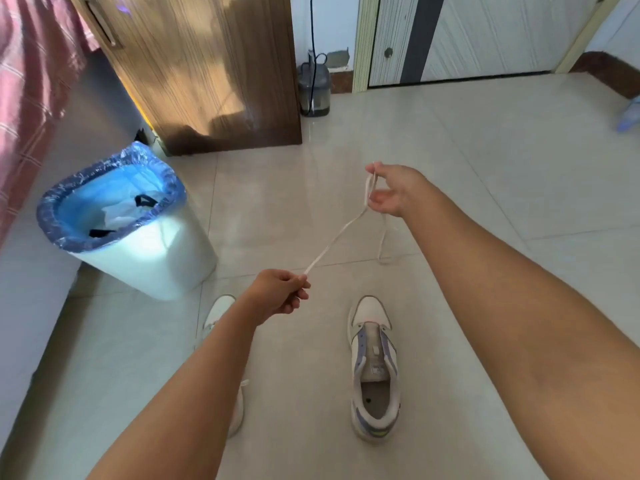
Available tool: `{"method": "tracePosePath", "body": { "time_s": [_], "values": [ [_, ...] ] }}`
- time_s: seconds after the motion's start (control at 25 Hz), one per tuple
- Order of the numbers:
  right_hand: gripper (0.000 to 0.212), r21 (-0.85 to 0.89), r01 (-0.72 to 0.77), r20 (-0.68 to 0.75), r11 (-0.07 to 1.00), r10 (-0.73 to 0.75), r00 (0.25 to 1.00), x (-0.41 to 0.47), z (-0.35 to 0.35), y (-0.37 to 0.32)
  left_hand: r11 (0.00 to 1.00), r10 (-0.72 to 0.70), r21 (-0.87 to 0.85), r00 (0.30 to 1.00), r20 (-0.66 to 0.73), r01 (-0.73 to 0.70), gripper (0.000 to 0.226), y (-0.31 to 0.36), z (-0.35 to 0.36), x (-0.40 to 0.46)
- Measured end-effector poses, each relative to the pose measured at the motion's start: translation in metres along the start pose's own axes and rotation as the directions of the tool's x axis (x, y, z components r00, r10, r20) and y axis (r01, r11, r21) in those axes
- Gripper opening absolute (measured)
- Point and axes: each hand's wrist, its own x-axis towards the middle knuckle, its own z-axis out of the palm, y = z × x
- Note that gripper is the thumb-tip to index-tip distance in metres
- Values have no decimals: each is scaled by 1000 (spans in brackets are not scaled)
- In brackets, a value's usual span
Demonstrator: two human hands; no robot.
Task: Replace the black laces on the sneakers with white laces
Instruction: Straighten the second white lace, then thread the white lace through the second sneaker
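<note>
While the white lace [341, 233] hangs stretched above the floor, the left hand [277, 294] pinches one end and the right hand [393, 190] pinches its far part at 1 o'clock. The unlaced sneaker [374, 368] lies at 5 o'clock. Judged step: straightening; next, thread the lowest eyelets.

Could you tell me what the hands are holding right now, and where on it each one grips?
Both hold one white lace: the left hand pinches its near end, the right hand pinches farther along.
</note>
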Motion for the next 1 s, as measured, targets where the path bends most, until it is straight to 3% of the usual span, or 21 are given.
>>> {"method": "tracePosePath", "body": {
  "time_s": [0.08, 0.16, 0.32, 0.44, 0.56, 0.8, 1.0],
  "values": [
    [18, -305, -138, -112, 942, 108, 988, 2, -27, 58, 996, -68, -56, 998, -19, 67, 15, -25, 23, 9],
    [12, -390, -225, -159, 893, 175, 972, -8, -57, 121, 973, -134, -192, 991, -25, 127, 11, -48, 52, 14],
    [13, -198, -347, -68, 917, 340, 938, -31, -106, 201, 958, -119, -278, 979, -167, 69, 16, -73, 99, 19],
    [2, -156, -348, -97, 924, 337, 937, -34, -121, 214, 950, -135, -306, 964, -227, 61, 18, -75, 104, 25],
    [17, -211, -289, -214, 934, 245, 946, -30, -130, 214, 975, -118, -209, 969, -217, 72, 17, -78, 102, 30],
    [15, 3, -230, -55, 973, 230, 972, -31, -122, 212, 1000, 18, 21, 985, -173, -15, 22, -81, 111, 28],
    [14, 62, -214, -75, 975, 218, 973, -31, -117, 215, 994, 62, 98, 987, -149, -48, 24, -79, 113, 30]
  ]
}}
